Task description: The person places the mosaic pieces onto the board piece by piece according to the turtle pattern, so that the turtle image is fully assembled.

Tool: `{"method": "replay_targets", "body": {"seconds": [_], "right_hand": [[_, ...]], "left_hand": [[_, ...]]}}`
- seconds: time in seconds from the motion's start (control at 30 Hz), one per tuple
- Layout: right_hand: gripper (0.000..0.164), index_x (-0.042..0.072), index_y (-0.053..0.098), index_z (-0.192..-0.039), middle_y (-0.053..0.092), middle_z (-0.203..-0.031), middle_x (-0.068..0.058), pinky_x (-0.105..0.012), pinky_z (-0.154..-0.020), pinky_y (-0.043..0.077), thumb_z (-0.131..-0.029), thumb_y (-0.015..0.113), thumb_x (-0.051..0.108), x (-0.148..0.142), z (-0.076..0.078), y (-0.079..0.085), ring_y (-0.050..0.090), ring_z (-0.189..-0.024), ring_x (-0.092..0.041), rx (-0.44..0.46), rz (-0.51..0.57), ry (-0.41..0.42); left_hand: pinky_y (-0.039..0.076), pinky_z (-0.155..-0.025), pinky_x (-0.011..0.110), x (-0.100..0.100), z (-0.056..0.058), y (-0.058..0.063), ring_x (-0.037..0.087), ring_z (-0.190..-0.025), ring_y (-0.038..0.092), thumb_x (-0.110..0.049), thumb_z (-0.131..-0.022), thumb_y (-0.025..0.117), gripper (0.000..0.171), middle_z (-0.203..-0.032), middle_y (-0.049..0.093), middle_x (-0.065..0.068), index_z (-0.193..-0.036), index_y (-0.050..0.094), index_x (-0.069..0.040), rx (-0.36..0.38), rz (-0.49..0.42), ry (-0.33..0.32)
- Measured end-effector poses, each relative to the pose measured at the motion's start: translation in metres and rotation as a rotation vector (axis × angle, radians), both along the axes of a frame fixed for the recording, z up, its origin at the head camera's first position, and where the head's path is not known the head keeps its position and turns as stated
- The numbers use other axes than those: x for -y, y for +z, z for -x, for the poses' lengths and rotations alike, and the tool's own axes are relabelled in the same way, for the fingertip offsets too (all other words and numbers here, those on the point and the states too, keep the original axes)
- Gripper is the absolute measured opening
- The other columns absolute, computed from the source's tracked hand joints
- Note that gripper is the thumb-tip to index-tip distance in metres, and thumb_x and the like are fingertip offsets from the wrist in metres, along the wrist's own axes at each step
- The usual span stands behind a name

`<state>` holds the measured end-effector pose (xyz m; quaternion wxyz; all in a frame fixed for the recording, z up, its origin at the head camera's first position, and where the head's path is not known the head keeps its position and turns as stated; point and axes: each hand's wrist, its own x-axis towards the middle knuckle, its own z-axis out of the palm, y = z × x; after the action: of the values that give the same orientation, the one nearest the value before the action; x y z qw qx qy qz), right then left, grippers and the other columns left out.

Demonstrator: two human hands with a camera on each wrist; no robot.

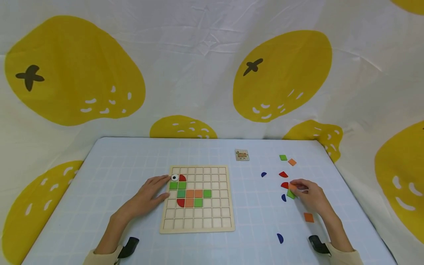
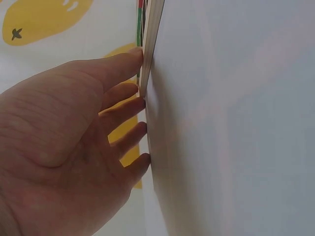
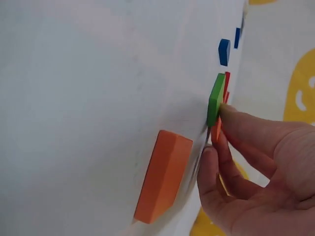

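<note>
At a pale, faintly checked desk point(image 1: 132, 158), a person's left hand point(image 1: 145, 197) rests unclenched against a wooden grid board point(image 1: 197, 223), its fingertips and thumb touching the left edge, while the right hand point(image 1: 310, 195) pinches an orange piece point(image 3: 215, 132) between thumb and fingers, just beside a green square point(image 1: 290, 194) near the right side. The board lies flat left of centre, with colored pieces set in its upper-left and middle squares: a white disc with a black dot point(image 1: 174, 177) beside a red quarter-circle point(image 1: 182, 178), two green squares below them, then a row of green, orange, orange and green, and beneath it a second red quarter-circle point(image 1: 180, 202), an orange square point(image 1: 189, 202) and another green square point(image 1: 198, 202). Around the right hand, loose pieces are scattered: two red wedges point(image 1: 283, 174), three blue half-discs point(image 1: 280, 238), an orange square nearer the wrist point(image 1: 308, 217), and, farther back, a green piece point(image 1: 283, 157) next to an orange one point(image 1: 292, 162). Beyond the board's upper-right corner lies a small printed card point(image 1: 242, 155). Black bands point(image 1: 129, 247) circle both wrists above beige sleeves point(image 1: 344, 255). Behind hangs a white cloth point(image 1: 198, 81) printed with large yellow fruit shapes point(image 1: 76, 66).
</note>
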<state>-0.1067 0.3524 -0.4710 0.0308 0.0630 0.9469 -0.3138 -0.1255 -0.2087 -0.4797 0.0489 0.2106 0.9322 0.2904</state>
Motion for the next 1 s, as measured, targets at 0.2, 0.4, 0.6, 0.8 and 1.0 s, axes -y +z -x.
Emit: {"method": "replay_targets", "body": {"seconds": [0.2,0.4,0.6,0.8,1.0], "right_hand": [[0.032,-0.002,0.066,-0.125,0.068,-0.114,-0.021,-0.052,-0.09,0.058,-0.098,0.072,0.015,0.002,0.001,-0.001,0.064,-0.104,-0.039,-0.027,0.003,-0.005],[0.028,-0.001,0.068,-0.118,0.069,-0.106,-0.016,-0.039,-0.084,0.06,-0.097,0.074,0.016,0.004,0.0,0.001,0.065,-0.098,-0.035,-0.038,-0.002,-0.018],[0.028,0.002,0.07,-0.118,0.072,-0.104,-0.011,-0.014,-0.074,0.051,-0.098,0.073,0.021,0.008,-0.003,0.008,0.065,-0.095,-0.028,-0.05,0.01,0.004],[0.027,0.003,0.072,-0.121,0.072,-0.108,-0.013,-0.014,-0.076,0.052,-0.099,0.071,0.018,0.019,-0.002,0.015,0.067,-0.098,-0.03,-0.094,0.019,0.05],[0.024,0.001,0.072,-0.118,0.072,-0.11,-0.014,-0.015,-0.076,0.054,-0.097,0.073,0.011,0.037,-0.001,0.019,0.068,-0.098,-0.032,-0.123,0.049,0.094]], "left_hand": [[0.037,-0.112,0.065,0.0,0.0,0.0,0.041,-0.144,0.036,-0.028,-0.102,0.067,0.061,-0.157,0.044,0.016,-0.155,0.045,-0.008,0.002,0.006,0.005],[0.037,-0.112,0.064,-0.001,-0.001,0.001,0.041,-0.144,0.037,-0.027,-0.102,0.067,0.06,-0.157,0.045,0.016,-0.155,0.045,-0.008,-0.004,0.007,0.002],[0.037,-0.112,0.064,-0.001,-0.001,0.001,0.041,-0.144,0.037,-0.025,-0.102,0.067,0.06,-0.157,0.045,0.017,-0.154,0.046,-0.006,-0.003,0.007,-0.001],[0.037,-0.112,0.064,-0.001,-0.002,0.003,0.042,-0.144,0.037,-0.024,-0.101,0.068,0.06,-0.156,0.045,0.017,-0.154,0.045,-0.005,-0.007,0.006,-0.002],[0.037,-0.112,0.064,-0.002,-0.002,0.003,0.042,-0.144,0.036,-0.024,-0.101,0.068,0.061,-0.156,0.045,0.017,-0.155,0.045,-0.006,-0.004,-0.001,-0.002]]}}
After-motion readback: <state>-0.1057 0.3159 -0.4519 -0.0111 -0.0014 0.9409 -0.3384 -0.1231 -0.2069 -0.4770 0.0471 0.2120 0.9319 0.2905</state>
